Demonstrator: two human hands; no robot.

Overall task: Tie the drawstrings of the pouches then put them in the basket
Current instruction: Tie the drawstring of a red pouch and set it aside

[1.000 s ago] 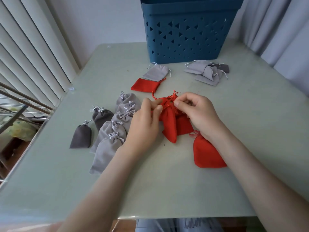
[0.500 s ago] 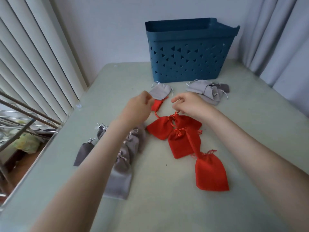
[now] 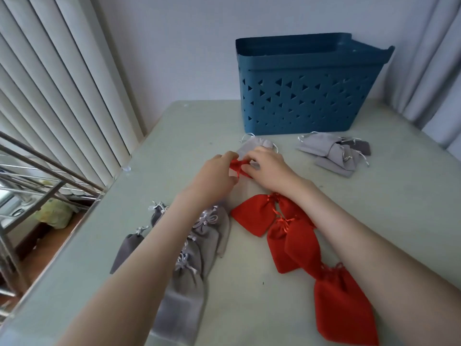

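The table [image 3: 374, 233] is carrying all items. The blue basket [image 3: 306, 96] is standing upright at the far edge. Its near wall is hiding the interior, so its contents cannot be determined.

A row of tied grey pouches [image 3: 207, 240] is lying at near left, with long axes running near to far and knotted necks pointing away. The left forearm is covering part of this row.

Four tied red pouches [image 3: 296, 243] are overlapping at near right, and the nearest one is being cut off by the lower frame edge. Untied grey pouches [image 3: 329, 156] are lying heaped in front of the basket.

The left hand [image 3: 214, 178] and right hand [image 3: 269, 171] are meeting at table centre. Curled fingers of both are pinching a small red pouch [image 3: 238, 167] just beside a flat grey pouch [image 3: 254, 146]. The hands are hiding most of it, so its long axis cannot be determined.
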